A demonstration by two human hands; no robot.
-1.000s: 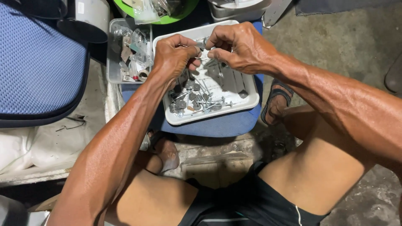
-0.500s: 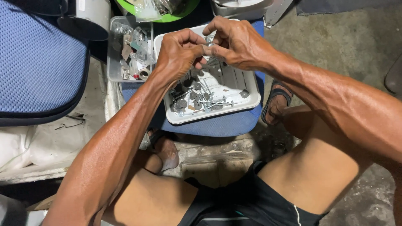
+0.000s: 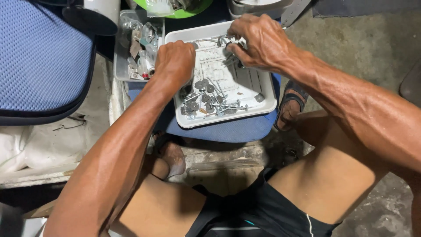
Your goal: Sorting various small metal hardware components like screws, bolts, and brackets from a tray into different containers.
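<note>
- I take this for a rough home workshop, set up low on the ground rather than at a proper worktop.
- A bare, stained concrete floor runs under everything.
- A white tray holds loose flat-headed nails, resting on a blue stool.
- Beside it a clear plastic box is crammed with small hardware odds and ends.
- A blue mesh chair seat and a sandalled foot suggest an informal, domestic corner.

On my feed the person wears black shorts with a thin white side stripe, dark strappy sandals, arms bare, no sleeves.
</note>
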